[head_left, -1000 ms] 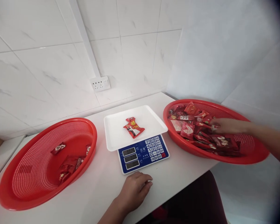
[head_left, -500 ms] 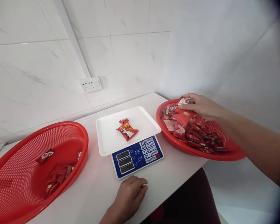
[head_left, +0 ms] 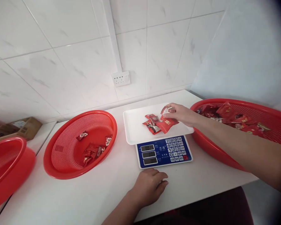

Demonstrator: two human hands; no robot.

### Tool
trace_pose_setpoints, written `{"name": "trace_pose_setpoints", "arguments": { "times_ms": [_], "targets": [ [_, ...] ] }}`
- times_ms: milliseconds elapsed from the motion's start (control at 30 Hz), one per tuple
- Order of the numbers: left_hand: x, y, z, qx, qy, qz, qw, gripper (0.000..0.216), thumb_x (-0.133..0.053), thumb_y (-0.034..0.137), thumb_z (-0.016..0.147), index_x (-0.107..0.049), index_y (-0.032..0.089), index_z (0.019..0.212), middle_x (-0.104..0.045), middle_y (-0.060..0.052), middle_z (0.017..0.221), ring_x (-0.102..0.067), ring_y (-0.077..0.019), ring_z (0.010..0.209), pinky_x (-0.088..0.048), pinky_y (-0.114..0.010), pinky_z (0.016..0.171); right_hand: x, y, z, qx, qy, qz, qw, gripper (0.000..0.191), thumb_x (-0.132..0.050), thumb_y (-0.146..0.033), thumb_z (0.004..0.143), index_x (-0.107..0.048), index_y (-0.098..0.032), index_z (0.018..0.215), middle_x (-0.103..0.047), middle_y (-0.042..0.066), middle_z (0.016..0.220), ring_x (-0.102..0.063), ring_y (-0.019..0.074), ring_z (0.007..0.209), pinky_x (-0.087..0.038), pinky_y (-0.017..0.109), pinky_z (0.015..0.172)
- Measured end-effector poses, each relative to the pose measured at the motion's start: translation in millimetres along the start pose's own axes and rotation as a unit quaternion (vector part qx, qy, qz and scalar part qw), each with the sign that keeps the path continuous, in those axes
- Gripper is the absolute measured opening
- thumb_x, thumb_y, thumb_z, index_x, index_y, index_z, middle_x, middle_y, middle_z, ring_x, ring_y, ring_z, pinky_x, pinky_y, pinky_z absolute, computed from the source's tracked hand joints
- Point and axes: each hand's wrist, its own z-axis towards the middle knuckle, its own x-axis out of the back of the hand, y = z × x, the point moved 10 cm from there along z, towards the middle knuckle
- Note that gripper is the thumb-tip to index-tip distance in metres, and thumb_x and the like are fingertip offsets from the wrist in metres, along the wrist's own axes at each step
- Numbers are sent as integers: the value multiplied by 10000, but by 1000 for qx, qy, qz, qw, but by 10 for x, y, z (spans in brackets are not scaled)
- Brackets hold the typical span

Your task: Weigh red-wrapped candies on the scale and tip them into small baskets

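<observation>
My right hand is over the right part of the white scale tray, its fingers closed on small red wrapped packets. Beside these, several other red packets lie on the tray. In front of the tray is the blue keypad and display panel of the digital scale, with dark readouts. My left hand rests on the table just below that panel. Its fingers are loosely curled, and nothing shows in them.
A large red basket full of red packets stands at the right, partly behind my forearm. Left of the scale, a red basket holds several packets. Another red basket and a cardboard box are at the far left. A tiled wall closes the back.
My right hand has moved left from the packet-filled basket to the scale tray, carrying red packets. The view has turned left. My left hand still rests by the scale.
</observation>
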Motion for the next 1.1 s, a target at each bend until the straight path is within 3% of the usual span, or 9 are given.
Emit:
{"name": "trace_pose_setpoints", "arguments": {
  "times_ms": [100, 200, 300, 433, 533, 633, 867, 1000, 1100],
  "targets": [
    [-5, 20, -12, 11, -6, -44, 999, 235, -493, 251, 861, -632, 206, 1045, -694, -73, 902, -641, -206, 834, -513, -331, 760, 122, 78, -68, -17, 38, 4, 999, 334, -684, -236, 700, -507, -245, 983, -649, -2, 810, -646, 162, 721, -554, 284, 657],
    [-13, -35, -29, 64, -8, -193, 979, 262, -517, 308, 861, -612, 212, 1086, -674, -76, 937, -626, -200, 871, -504, -355, 802, 206, 43, -309, -14, 64, -32, 997, 368, -684, -272, 701, -506, -256, 1023, -657, 1, 816, -648, 176, 722, -545, 287, 645],
    [-76, -43, -40, 101, -23, -453, 885, 540, -596, 456, 802, -458, 229, 1272, -589, -112, 1104, -606, -209, 956, -520, -368, 786, 54, -43, -715, 45, 52, -146, 987, 389, -712, -342, 669, -531, -289, 1009, -657, -13, 824, -639, 182, 730, -527, 278, 637],
    [-140, 97, -31, 88, -67, -687, 718, 818, -700, 532, 680, -326, 275, 1360, -447, -143, 1306, -547, -251, 1092, -537, -368, 765, -624, 148, -1285, 107, -74, -178, 975, 270, -603, -349, 748, -540, -271, 998, -651, -18, 831, -619, 169, 699, -503, 270, 609],
    [-272, 116, -49, 117, -104, -725, 671, 687, -732, 463, 683, -470, 185, 1254, -580, -156, 1142, -632, -233, 913, -549, -313, 651, -1056, 398, -1521, 105, -150, -157, 970, 256, -566, -236, 744, -554, -244, 1000, -657, -12, 877, -622, 166, 756, -492, 266, 672],
    [-416, 67, -78, 158, -124, -733, 650, 629, -756, 453, 655, -548, 126, 1151, -655, -132, 928, -650, -191, 702, -527, -257, 533, -1137, 614, -1529, 69, -135, -111, 982, 289, -567, -294, 760, -530, -238, 1041, -647, -6, 868, -618, 168, 749, -497, 270, 662],
    [-545, -9, -135, 187, -143, -710, 664, 522, -703, 523, 681, -621, 108, 986, -642, -80, 786, -627, -157, 648, -517, -245, 539, -952, 797, -1526, 108, -77, -128, 983, 397, -554, -449, 795, -592, -242, 1132, -589, 61, 1052, -586, 212, 958, -493, 340, 840],
    [-598, -28, -159, 203, -155, -710, 656, 617, -637, 625, 679, -633, 89, 984, -657, -97, 750, -625, -163, 603, -519, -288, 562, -958, 863, -1560, 106, -100, -162, 976, 423, -482, -494, 849, -591, -290, 1202, -560, 60, 1073, -571, 191, 981, -499, 314, 839],
    [-600, -101, -157, 231, -136, -714, 647, 682, -621, 665, 660, -637, 98, 1039, -669, -104, 774, -627, -163, 607, -507, -277, 566, -834, 805, -1502, 128, -59, -177, 974, 464, -441, -505, 865, -551, -285, 1258, -553, 69, 1066, -565, 197, 985, -496, 331, 853]
  ]
}}
